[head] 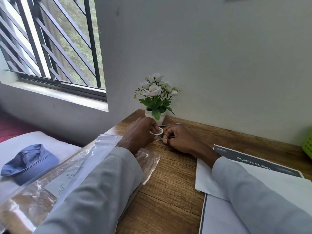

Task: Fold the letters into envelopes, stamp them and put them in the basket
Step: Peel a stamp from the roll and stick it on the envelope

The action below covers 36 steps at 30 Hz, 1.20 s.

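At the back of the wooden desk (172, 183), my left hand (140, 134) grips a small white roll of stamps or tape (157, 131). My right hand (179, 139) pinches the loose end of the roll beside it. A white envelope (204, 181) lies under my right forearm on printed letters (260, 162) headed "Organize Clothes". More white sheets (217, 218) lie at the near right. A green basket (307, 146) shows at the right edge.
A white pot of artificial flowers (156, 98) stands against the wall just behind my hands, with a pen (170, 124) beside it. Clear plastic sleeves (70, 174) cover the desk's left side. A blue cap (30, 163) lies on a white cushion at left.
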Each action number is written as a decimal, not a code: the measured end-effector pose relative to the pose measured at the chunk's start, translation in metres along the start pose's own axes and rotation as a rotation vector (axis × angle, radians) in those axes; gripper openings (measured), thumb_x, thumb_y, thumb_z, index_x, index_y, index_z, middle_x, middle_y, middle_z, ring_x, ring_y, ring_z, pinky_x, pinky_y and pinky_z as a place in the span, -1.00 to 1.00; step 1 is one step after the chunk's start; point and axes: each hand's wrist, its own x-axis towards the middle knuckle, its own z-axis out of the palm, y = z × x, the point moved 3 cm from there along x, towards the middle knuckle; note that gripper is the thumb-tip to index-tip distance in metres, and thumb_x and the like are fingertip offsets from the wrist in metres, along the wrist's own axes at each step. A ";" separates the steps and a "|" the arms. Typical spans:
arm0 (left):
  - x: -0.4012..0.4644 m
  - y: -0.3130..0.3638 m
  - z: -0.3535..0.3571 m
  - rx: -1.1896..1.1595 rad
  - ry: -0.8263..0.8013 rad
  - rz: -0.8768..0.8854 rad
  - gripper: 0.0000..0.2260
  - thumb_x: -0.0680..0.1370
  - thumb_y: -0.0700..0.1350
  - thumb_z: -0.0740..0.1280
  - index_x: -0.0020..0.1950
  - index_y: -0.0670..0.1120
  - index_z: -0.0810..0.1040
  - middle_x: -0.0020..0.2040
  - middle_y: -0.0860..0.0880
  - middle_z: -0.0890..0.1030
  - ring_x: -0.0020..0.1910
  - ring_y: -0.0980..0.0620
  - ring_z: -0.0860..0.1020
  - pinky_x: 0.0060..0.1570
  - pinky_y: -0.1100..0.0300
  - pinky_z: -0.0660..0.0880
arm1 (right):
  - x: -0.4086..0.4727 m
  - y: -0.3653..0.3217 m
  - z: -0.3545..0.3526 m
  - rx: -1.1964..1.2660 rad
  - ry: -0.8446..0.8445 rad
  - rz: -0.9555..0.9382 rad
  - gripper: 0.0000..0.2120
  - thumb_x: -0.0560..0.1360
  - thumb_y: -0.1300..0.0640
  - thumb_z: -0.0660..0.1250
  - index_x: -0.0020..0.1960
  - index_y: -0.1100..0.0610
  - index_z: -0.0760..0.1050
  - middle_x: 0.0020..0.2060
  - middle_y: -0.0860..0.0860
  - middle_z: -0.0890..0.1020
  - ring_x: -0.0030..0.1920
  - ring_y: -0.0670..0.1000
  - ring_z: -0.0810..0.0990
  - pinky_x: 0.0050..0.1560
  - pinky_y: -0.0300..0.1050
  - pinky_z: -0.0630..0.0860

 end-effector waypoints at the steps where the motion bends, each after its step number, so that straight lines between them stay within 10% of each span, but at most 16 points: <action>1: 0.000 0.000 0.000 -0.001 0.000 -0.002 -0.73 0.35 -0.14 0.57 0.00 0.00 0.62 -0.06 0.08 0.67 -0.06 0.09 0.60 0.01 0.01 0.58 | 0.000 0.000 0.000 -0.001 -0.002 0.003 -0.92 0.45 0.27 0.37 -0.15 0.20 0.65 0.22 0.01 0.58 0.12 0.02 0.56 0.19 0.05 0.52; 36: -0.002 0.003 -0.001 0.053 -0.009 0.054 -0.75 0.37 -0.12 0.55 0.00 0.03 0.63 0.00 0.04 0.66 0.02 0.01 0.57 0.07 -0.01 0.52 | -0.007 -0.007 -0.005 0.048 -0.099 0.029 -0.82 0.47 0.29 0.34 -0.27 0.10 0.56 0.15 0.00 0.58 0.06 0.06 0.55 0.00 -0.06 0.48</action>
